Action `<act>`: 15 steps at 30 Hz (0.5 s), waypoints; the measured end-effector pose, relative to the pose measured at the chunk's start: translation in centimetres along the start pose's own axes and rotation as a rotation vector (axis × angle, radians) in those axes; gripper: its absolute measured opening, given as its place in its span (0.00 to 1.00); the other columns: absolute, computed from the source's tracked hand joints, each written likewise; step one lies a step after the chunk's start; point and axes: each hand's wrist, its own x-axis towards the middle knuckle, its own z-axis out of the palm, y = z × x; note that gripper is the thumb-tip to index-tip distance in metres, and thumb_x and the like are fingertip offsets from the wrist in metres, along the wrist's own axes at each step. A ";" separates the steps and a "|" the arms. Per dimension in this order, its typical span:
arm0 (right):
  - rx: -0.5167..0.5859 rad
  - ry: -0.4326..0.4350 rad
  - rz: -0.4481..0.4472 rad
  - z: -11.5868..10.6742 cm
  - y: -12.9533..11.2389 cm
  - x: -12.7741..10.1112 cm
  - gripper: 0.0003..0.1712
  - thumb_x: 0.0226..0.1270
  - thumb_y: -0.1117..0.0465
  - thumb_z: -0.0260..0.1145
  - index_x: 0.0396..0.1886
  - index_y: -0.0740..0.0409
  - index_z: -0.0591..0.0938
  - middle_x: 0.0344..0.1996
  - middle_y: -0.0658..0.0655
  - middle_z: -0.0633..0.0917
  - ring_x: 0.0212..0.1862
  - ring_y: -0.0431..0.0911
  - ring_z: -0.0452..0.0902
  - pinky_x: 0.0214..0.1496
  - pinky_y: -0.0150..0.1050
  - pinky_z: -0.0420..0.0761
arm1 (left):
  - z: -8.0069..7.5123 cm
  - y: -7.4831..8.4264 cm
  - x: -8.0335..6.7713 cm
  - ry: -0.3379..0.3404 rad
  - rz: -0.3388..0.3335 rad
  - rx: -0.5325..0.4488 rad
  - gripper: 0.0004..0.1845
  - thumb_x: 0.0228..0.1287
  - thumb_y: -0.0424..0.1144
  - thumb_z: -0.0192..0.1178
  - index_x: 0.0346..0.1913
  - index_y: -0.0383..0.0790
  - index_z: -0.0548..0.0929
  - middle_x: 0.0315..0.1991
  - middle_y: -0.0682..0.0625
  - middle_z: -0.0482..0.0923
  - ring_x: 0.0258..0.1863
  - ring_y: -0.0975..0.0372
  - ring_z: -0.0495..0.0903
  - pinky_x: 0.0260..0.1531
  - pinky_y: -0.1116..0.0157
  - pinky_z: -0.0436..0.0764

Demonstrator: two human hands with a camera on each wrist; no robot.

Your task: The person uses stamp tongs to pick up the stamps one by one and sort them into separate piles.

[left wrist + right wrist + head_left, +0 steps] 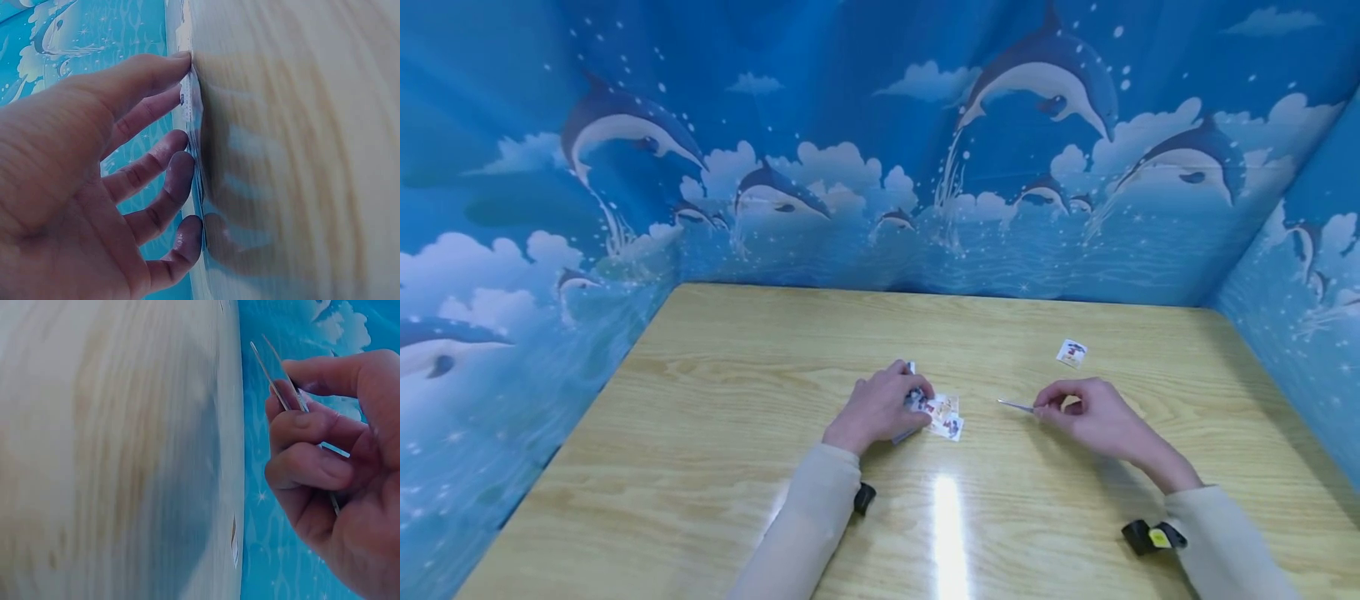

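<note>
My right hand (1093,417) pinches a pair of slim metal tweezers (1017,406) above the table, their tips pointing left. In the right wrist view the two tweezer prongs (269,376) stand apart with nothing between them. My left hand (883,408) rests on a small group of thin white picture pieces, like stickers or cards (949,421), and covers part of them. Seen from the left wrist, thumb and fingertips (181,172) touch the thin pieces lying flat on the table. One separate picture piece (1072,353) lies beyond my right hand.
The wooden table (737,375) runs back to a blue dolphin-print curtain (865,183), which also encloses the left and right sides. Black wrist-worn devices (1141,537) sit at both sleeves. A bright light reflection falls on the tabletop between my arms.
</note>
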 end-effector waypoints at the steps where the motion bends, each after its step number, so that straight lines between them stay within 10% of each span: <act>1: 0.009 -0.011 -0.002 0.2 -0.2 0.0 0.07 0.71 0.57 0.67 0.42 0.55 0.88 0.35 0.52 0.85 0.33 0.39 0.75 0.32 0.32 0.75 | 0.0 0.0 0.0 0.000 -0.001 -0.001 0.15 0.64 0.50 0.71 0.52 0.58 0.86 0.57 0.51 0.76 0.53 0.54 0.77 0.58 0.42 0.72; 15: 0.036 -0.068 -0.056 2.4 -1.4 0.7 0.04 0.70 0.58 0.68 0.40 0.51 0.88 0.35 0.50 0.85 0.30 0.39 0.75 0.31 0.33 0.75 | 0.1 0.0 0.1 0.003 0.000 -0.009 0.16 0.63 0.49 0.71 0.53 0.57 0.86 0.58 0.50 0.76 0.55 0.54 0.77 0.61 0.41 0.71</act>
